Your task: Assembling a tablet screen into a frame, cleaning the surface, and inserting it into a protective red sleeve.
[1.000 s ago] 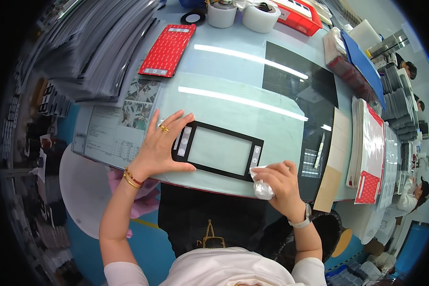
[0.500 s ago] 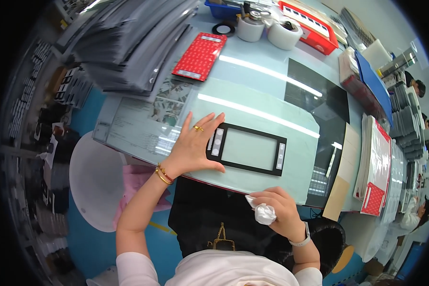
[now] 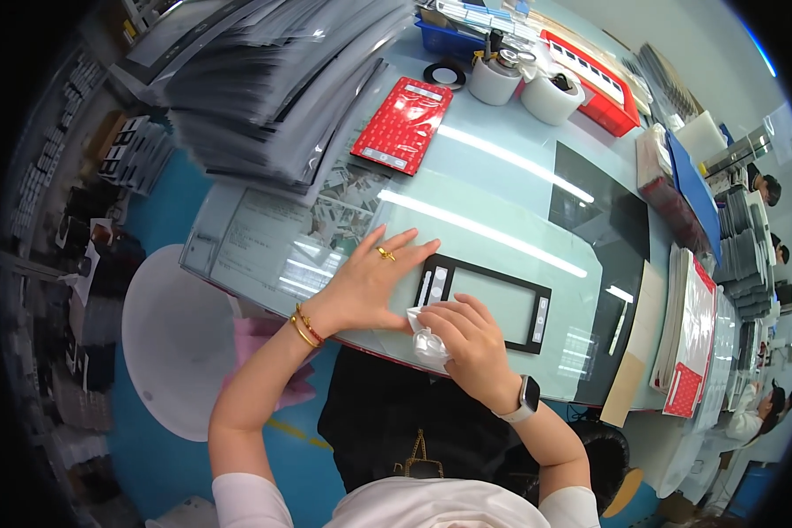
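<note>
A black rectangular frame panel with a see-through window and white label strips at both short ends lies flat on the pale green sheet. My left hand is spread at the panel's left end, its index fingertip by the upper corner and its thumb stretched toward the lower one. In my right hand is a crumpled white wipe, pinched by closed fingers. That hand hovers at or touches the panel's lower left edge and covers part of it; whether the wipe makes contact, I cannot tell.
A tall stack of grey sheets in clear film rises at far left. Near it lies a red patterned panel. White tape rolls and a red tray stand at the back. Right are a cardboard strip and stacked panels.
My right hand has moved up and left with the wipe, from the table's front edge to the panel's left end. My left hand stays beside the panel. The whole view has shifted slightly.
</note>
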`<state>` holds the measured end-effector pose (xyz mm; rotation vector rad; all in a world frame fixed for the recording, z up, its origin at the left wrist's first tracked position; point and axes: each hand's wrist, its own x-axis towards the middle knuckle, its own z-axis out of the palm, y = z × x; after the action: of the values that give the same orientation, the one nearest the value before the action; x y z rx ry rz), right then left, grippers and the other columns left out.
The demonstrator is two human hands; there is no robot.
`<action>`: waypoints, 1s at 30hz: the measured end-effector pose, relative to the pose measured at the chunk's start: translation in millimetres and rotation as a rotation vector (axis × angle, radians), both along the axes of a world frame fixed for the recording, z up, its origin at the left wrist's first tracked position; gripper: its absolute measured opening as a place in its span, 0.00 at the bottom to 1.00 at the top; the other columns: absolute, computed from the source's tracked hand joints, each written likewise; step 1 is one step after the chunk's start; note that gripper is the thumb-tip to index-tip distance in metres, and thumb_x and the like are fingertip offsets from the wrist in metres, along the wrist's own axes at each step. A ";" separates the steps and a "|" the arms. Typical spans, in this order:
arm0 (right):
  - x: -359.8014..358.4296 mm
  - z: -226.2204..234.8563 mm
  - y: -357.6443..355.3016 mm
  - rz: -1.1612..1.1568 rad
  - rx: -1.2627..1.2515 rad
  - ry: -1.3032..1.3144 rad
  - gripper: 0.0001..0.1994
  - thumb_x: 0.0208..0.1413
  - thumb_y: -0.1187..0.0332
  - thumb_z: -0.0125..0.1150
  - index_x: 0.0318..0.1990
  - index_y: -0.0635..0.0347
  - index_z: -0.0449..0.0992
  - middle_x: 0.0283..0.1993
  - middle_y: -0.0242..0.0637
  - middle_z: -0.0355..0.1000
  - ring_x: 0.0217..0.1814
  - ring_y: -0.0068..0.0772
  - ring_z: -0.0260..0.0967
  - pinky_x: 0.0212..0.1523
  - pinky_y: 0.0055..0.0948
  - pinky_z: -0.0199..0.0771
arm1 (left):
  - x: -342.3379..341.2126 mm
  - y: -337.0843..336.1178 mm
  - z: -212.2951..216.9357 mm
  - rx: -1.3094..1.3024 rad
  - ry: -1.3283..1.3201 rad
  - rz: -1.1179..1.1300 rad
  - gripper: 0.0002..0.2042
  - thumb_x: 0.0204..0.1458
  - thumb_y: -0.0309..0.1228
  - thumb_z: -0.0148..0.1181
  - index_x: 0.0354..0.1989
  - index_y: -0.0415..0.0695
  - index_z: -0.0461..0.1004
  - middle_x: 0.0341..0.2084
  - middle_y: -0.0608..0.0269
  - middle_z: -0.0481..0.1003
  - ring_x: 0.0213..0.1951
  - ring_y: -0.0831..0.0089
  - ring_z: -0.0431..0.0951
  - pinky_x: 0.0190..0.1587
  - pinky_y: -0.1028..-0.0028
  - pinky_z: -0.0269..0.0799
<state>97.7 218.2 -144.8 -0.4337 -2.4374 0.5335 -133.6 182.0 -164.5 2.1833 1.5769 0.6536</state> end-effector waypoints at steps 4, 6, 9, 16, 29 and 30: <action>-7.9 -11.5 5.1 -0.021 0.049 -0.115 0.23 0.38 0.82 0.70 0.48 0.58 0.79 0.48 0.37 0.82 0.53 0.40 0.79 0.63 0.48 0.71 | 1.6 -0.6 -2.0 0.071 -0.033 0.022 0.50 0.40 0.45 0.77 0.75 0.51 0.60 0.68 0.60 0.69 0.74 0.56 0.61 0.78 0.48 0.45; -12.6 -13.1 10.8 -0.032 0.053 -0.122 0.23 0.39 0.81 0.71 0.47 0.57 0.79 0.48 0.36 0.82 0.52 0.39 0.80 0.65 0.47 0.70 | 0.8 -2.7 -3.7 0.083 -0.031 0.029 0.50 0.41 0.47 0.76 0.75 0.51 0.59 0.68 0.61 0.69 0.74 0.56 0.61 0.77 0.47 0.46; -24.6 -10.1 28.7 -0.025 0.048 -0.114 0.18 0.45 0.79 0.66 0.47 0.58 0.78 0.45 0.37 0.81 0.51 0.38 0.79 0.63 0.47 0.72 | -1.0 -3.9 -5.2 0.082 -0.052 0.034 0.51 0.41 0.49 0.77 0.76 0.50 0.58 0.69 0.61 0.68 0.74 0.57 0.61 0.77 0.47 0.45; -45.7 -3.0 75.0 -0.047 0.080 -0.181 0.21 0.39 0.82 0.64 0.46 0.60 0.78 0.38 0.40 0.80 0.44 0.46 0.78 0.57 0.46 0.73 | 1.0 -5.5 -1.0 0.086 -0.155 0.078 0.54 0.40 0.51 0.79 0.76 0.48 0.56 0.71 0.56 0.65 0.74 0.57 0.60 0.78 0.50 0.47; -28.7 13.8 34.1 0.048 -0.204 -0.040 0.35 0.45 0.82 0.68 0.65 0.64 0.68 0.52 0.47 0.78 0.57 0.52 0.74 0.60 0.43 0.73 | 0.0 -45.1 -12.4 0.464 -0.255 0.291 0.15 0.42 0.18 0.69 0.42 0.40 0.81 0.41 0.52 0.84 0.42 0.57 0.86 0.43 0.65 0.79; -19.3 19.2 38.4 0.041 -0.210 -0.006 0.35 0.48 0.79 0.71 0.67 0.64 0.67 0.56 0.48 0.77 0.59 0.52 0.74 0.60 0.43 0.74 | -2.1 -47.7 -11.9 0.463 -0.246 0.279 0.15 0.42 0.18 0.69 0.42 0.40 0.81 0.41 0.52 0.84 0.42 0.57 0.86 0.43 0.65 0.79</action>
<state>78.4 256.6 -125.6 -0.4720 -2.4096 0.8109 -135.7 134.3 -176.4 2.0817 1.7387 1.4391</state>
